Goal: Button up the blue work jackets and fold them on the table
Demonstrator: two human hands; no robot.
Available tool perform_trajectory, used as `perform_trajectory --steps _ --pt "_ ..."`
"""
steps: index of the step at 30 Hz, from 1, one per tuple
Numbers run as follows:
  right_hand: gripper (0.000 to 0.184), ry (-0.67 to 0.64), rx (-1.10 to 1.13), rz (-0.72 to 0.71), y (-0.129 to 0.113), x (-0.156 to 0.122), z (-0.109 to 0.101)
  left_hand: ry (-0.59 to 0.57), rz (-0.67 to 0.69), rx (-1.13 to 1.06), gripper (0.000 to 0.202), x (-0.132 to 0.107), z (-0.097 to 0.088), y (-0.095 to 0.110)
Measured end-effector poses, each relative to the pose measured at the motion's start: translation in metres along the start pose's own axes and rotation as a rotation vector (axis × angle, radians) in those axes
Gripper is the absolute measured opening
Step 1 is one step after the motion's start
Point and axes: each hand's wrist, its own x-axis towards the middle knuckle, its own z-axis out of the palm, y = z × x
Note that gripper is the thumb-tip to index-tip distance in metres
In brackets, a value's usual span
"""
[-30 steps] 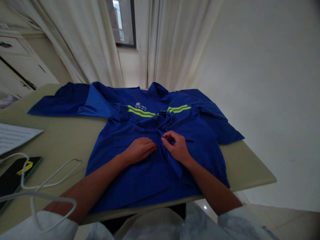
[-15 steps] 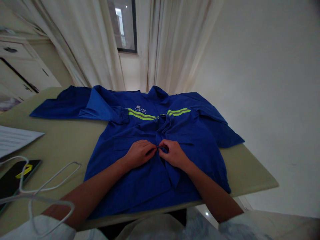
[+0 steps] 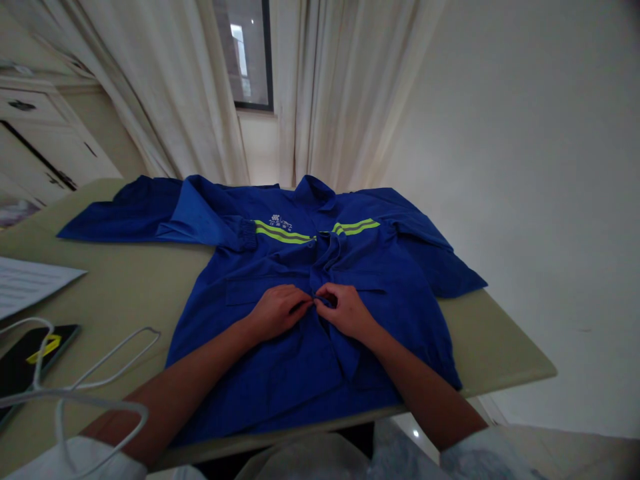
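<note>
A blue work jacket (image 3: pixel 270 373) with yellow-green reflective stripes and a white chest logo lies front side up, its collar at the far end. My left hand (image 3: pixel 277 308) pinches the front edge of the jacket at its middle. Right against it, my right hand (image 3: pixel 347 310) is closed on the other front edge, thumb and forefinger together. The fingertips of both hands meet at the front opening, and what lies between them is too small to make out. Above the hands, a button shows near the stripe, and the placket is bunched in folds.
The jacket lies on a pale green table (image 3: pixel 505 353). To the left are a printed paper sheet (image 3: pixel 35 283), a dark flat device (image 3: pixel 20 367) with a yellow mark, and a looped white cable (image 3: pixel 107 363). Curtains (image 3: pixel 345 87) and a white cabinet (image 3: pixel 50 133) stand behind.
The camera view has shifted slightly. Both hands stay at the same spot on the jacket front, with only small finger movement.
</note>
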Motion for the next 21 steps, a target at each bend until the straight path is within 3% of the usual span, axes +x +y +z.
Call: perform_trajectory --steps 4,9,13,21 --pt "0.004 -0.014 0.001 -0.01 -0.001 -0.002 -0.002 0.011 -0.057 -0.019 0.018 0.0 0.0 0.004" --pt "0.016 -0.092 0.198 0.053 0.002 0.0 -0.007 0.025 -0.111 -0.099 0.017 0.0 -0.001 0.004" --pt "0.018 -0.066 0.262 0.073 0.011 0.006 -0.007 0.066 -0.119 -0.211 0.017 0.001 -0.001 0.003" --pt "0.026 -0.218 0.647 0.329 0.017 0.01 -0.012 0.087 -0.154 -0.285 0.016 0.005 -0.006 0.004"
